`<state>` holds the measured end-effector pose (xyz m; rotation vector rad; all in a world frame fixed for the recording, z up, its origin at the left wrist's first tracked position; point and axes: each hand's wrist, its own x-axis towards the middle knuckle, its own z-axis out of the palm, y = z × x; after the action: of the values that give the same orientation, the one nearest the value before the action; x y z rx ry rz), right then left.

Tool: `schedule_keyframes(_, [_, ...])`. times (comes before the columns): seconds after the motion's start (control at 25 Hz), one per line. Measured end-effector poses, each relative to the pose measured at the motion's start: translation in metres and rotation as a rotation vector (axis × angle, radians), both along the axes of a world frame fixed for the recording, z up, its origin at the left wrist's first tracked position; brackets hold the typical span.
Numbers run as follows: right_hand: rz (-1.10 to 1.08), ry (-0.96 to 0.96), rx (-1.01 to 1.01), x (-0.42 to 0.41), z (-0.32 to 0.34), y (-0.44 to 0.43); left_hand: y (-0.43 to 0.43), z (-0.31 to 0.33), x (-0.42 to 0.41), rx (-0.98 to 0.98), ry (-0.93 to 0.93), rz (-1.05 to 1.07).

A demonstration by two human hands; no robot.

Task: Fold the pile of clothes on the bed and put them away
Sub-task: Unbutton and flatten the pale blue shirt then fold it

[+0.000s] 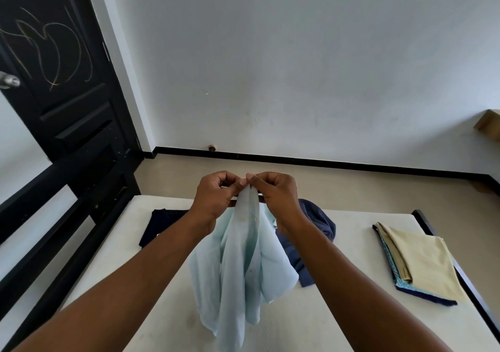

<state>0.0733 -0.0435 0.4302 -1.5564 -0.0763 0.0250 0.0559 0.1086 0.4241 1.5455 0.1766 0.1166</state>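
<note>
Hands: left hand (pixel 216 198) and right hand (pixel 278 196) are raised side by side above the bed (pixel 338 324), thumb tips meeting, with both bare forearms reaching in from 6 o'clock.
Fingers: on each hand the fingers (pixel 238 186) are curled in, thumb and forefinger pinching the top edge of a pale blue shirt (pixel 243 265); the two pinches sit just beside each other.
Shirt: it hangs straight down from that shared grip in long loose folds over the mattress, its lower end running to 6 o'clock; whether it touches the mattress I cannot tell.
Mattress: bare and white in a black frame (pixel 465 278), carrying all the other clothes.
Dark navy garment (pixel 162 224): lies flat on the mattress at 9 o'clock of the hanging shirt, partly hidden by the left wrist.
Blue garment (pixel 316 224): a crumpled heap at 3 o'clock of the shirt, behind the right wrist; touching the shirt or merely beside it, I cannot tell.
Folded stack (pixel 424 265): further out at 3 o'clock, well apart from the heap, near the mattress's right edge; a beige piece lies on top, with patterned teal and dark blue layers showing underneath.
Door (pixel 54 81): black, marked with pale scribbles, at 10 o'clock, with a metal knob (pixel 10 81).
Wall (pixel 297 67): plain white at 12 o'clock, with a black skirting line above the beige floor (pixel 351 183).
</note>
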Motion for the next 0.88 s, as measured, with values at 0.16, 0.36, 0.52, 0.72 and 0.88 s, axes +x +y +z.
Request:
schedule_keyframes(0.16, [0.082,0.031,-0.001,0.007,0.001,-0.001,0.011,0.001,0.006,0.022,0.031,0.015])
schedule_keyframes(0.36, [0.036,0.287,0.019,0.020,-0.009,-0.022,0.036,-0.006,0.008,-0.175,0.249,0.113])
schedule_keyframes(0.52, [-0.049,0.389,0.071,0.024,-0.016,-0.032,0.049,-0.014,0.009,-0.148,0.308,0.183])
schedule_keyframes(0.72, [0.013,0.250,0.171,0.018,0.002,-0.010,0.041,-0.009,0.014,-0.115,0.214,0.089])
schedule_keyframes(0.88, [-0.054,0.057,0.046,0.015,0.005,0.008,0.026,0.001,0.017,-0.066,0.086,0.022])
